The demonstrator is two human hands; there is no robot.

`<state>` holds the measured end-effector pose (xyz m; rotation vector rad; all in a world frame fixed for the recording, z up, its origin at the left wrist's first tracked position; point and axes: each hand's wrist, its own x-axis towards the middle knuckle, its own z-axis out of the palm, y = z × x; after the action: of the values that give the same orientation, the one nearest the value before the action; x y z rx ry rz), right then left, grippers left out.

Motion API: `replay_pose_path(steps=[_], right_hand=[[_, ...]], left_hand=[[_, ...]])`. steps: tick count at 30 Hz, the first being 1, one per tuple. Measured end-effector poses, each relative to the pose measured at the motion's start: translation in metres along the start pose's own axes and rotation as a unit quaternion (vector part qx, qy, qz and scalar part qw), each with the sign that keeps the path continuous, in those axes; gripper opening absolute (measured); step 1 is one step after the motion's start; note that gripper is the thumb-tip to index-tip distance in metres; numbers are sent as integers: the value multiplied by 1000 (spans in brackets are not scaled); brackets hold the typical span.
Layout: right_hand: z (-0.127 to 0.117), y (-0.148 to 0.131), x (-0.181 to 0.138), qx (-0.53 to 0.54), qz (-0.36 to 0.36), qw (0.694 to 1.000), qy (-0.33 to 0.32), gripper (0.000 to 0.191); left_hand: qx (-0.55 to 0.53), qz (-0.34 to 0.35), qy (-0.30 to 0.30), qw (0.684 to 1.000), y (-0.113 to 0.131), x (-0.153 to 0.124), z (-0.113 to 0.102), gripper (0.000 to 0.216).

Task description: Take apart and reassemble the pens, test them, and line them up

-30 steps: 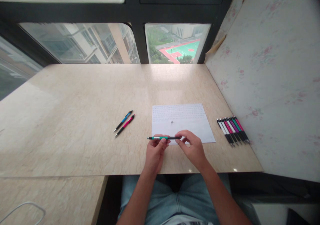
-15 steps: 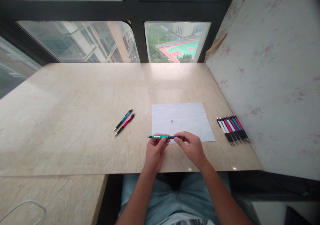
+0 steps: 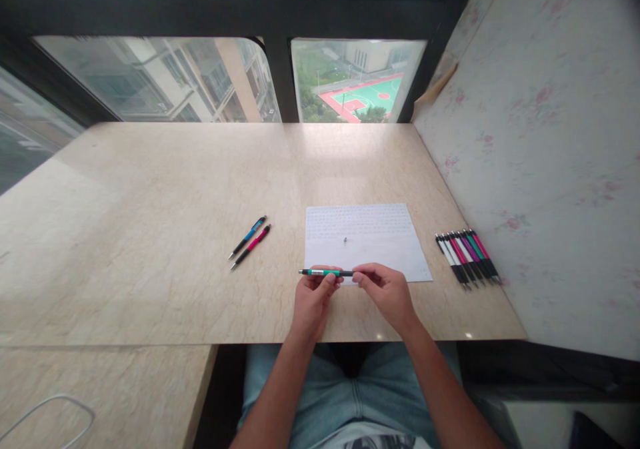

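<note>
A green and black pen [image 3: 317, 272] lies level across both hands, just above the near edge of a white sheet of paper [image 3: 390, 256]. My left hand [image 3: 314, 299] is closed round its green barrel, with the thumb on top. At the dark grip end, the fingers of my right hand [image 3: 385, 296] pinch the pen and hide its tip. On the sheet, beyond the hands, rests a small dark metallic piece [image 3: 345, 240], too small to make out fully.
Left of the paper lie a blue and black pen [image 3: 249, 237] and a pink and black pen [image 3: 251, 247]. A row of several pens [image 3: 466, 257] lies by the papered wall [image 3: 550, 169] on the right. A white cable [image 3: 65, 398] curves over the lower left surface.
The camera view has shifted slightly. Both hands keep hold of the green pen, with little visible movement; the right fingertips sit a touch further right.
</note>
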<state>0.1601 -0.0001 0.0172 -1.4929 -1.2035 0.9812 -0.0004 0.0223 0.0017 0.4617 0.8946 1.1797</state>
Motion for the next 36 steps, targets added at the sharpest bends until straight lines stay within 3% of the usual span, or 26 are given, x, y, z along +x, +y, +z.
replay_pose_path(steps=[5,10,19,23,27,31,36], right_hand=[[-11,2,-1,14,28,999,36,33],[-16,4,-1,43,30,998,18,26],[-32,11,1,65,31,996,60,24],[-33,21,6,3,21,997,77,24],[-20,24,21,-109,-24,991,79,20],[-1,21,41,-242,-95,960,100,16],[16,24,57,-320,-108,930,146,17]], left_hand=[[-22,5,17,1000,-1,1,-1,26],[-11,10,16,1000,-1,1,0,25],[-40,18,33,998,-1,3,-2,28],[-42,18,31,998,-1,4,-1,28],[-40,22,30,999,0,3,0,27],[-42,23,25,999,0,3,1,26],[-47,18,33,998,-1,3,0,27]])
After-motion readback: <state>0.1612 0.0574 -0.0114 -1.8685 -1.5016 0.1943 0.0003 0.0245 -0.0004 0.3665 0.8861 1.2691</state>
